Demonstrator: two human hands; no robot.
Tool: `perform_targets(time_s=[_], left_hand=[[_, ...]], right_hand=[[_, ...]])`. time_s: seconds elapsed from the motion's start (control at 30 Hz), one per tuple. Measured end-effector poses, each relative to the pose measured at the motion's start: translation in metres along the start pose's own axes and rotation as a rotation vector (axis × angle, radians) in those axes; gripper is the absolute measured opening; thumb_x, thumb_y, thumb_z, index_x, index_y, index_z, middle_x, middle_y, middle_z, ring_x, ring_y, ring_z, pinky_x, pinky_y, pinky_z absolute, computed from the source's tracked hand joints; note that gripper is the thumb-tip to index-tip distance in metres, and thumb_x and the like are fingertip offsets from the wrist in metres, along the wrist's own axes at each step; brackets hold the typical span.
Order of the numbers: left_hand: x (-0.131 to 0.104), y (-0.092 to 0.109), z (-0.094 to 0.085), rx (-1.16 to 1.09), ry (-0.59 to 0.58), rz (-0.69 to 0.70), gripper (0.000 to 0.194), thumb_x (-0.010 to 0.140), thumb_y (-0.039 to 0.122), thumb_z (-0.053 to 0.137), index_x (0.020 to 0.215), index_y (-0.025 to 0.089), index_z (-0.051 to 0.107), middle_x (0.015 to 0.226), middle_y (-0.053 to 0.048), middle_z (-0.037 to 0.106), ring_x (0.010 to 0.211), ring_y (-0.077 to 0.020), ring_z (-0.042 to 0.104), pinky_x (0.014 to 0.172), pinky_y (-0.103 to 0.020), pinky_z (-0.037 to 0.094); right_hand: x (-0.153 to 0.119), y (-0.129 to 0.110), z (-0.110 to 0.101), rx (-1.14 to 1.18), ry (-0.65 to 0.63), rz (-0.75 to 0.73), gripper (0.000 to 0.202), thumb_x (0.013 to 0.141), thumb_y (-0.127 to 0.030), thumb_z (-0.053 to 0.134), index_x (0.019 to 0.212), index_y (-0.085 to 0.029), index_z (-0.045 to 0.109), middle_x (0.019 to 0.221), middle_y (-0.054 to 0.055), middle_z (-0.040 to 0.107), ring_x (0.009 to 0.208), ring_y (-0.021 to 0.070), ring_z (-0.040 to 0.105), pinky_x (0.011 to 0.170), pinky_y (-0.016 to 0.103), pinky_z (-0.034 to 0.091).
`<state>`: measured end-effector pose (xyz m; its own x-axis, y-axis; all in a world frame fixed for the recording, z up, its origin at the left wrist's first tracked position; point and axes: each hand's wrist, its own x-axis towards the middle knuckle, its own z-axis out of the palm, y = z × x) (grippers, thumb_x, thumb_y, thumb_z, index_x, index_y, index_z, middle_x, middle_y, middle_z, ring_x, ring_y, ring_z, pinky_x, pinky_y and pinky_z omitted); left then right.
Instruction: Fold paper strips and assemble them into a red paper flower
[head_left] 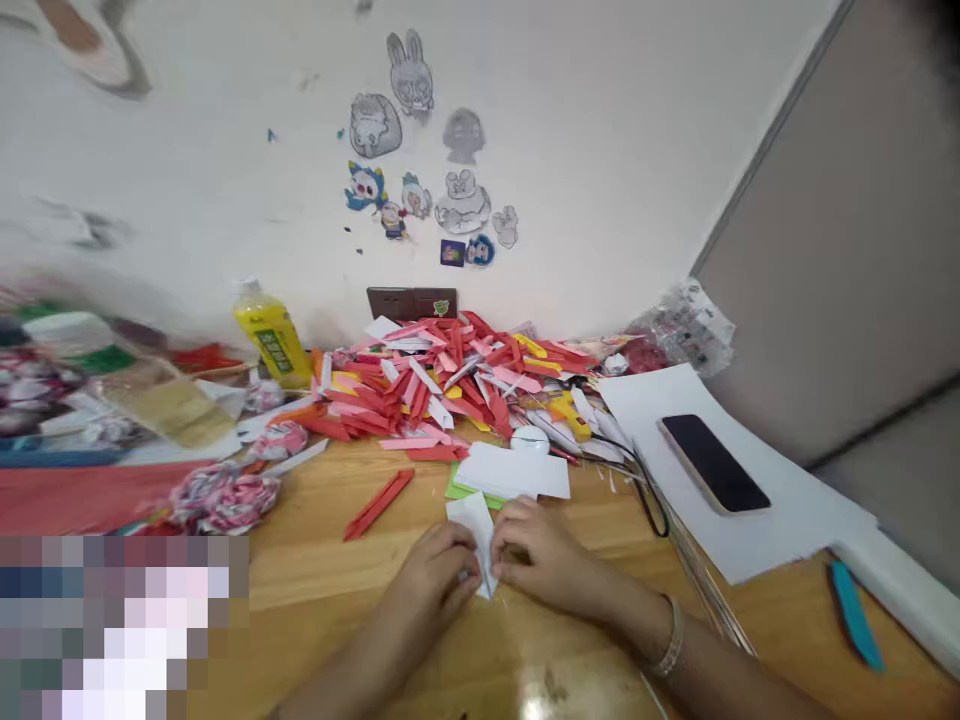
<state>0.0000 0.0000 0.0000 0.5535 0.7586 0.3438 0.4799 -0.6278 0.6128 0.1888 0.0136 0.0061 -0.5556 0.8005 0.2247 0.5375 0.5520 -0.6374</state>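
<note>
A small folded piece of white paper [475, 520] stands between my hands near the middle of the wooden table. My left hand [437, 570] pinches its left side, fingers curled. From the right, my right hand [541, 555] grips its other edge, thumb and fingers closed together; a bracelet circles that wrist. Just beyond the hands lies a stack of white paper slips [514, 470] on top of green paper [454, 487]. To the left rests a folded red paper strip [379, 505].
A heap of folded red, pink, white and yellow paper pieces [442, 380] spreads along the wall. A yellow bottle [274, 335] stands left of it. On the right, a phone [714, 463] lies on white sheets [757, 550], with a teal cutter-like object [855, 615] nearby. Crumpled pink-and-white bundles [225, 495] sit left.
</note>
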Motion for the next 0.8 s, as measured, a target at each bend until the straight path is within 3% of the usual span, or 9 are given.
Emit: perform_targets(time_s=[0.63,0.7,0.8], left_hand=[[0.004,0.006,0.006,0.116,0.011,-0.097,0.012,0.079,0.008,0.053,0.073,0.017,0.058,0.084,-0.006,0.057,0.081,-0.0207,0.055,0.071,-0.033,0.046],[0.005,0.007,0.005,0.121,-0.007,-0.129,0.012,0.078,0.007,0.054,0.073,0.018,0.058,0.084,-0.006,0.057,0.081,-0.0211,0.054,0.071,-0.033,0.045],[0.004,0.004,0.006,0.127,-0.021,-0.133,0.015,0.076,0.006,0.054,0.081,0.018,0.061,0.087,-0.006,0.058,0.083,-0.0221,0.055,0.072,-0.034,0.046]], right_hand=[[-0.006,-0.005,0.014,-0.154,0.128,0.001,0.009,0.076,-0.011,0.062,0.074,-0.017,0.056,0.081,0.002,0.055,0.082,0.0183,0.047,0.072,0.029,0.037],[-0.008,-0.005,0.011,-0.147,0.148,-0.074,0.007,0.079,-0.013,0.059,0.074,-0.017,0.056,0.08,0.003,0.055,0.081,0.0177,0.048,0.07,0.029,0.037],[-0.012,-0.006,0.001,-0.202,0.08,-0.326,0.013,0.086,-0.018,0.05,0.075,-0.017,0.058,0.077,0.003,0.057,0.075,0.0164,0.048,0.067,0.029,0.036]])
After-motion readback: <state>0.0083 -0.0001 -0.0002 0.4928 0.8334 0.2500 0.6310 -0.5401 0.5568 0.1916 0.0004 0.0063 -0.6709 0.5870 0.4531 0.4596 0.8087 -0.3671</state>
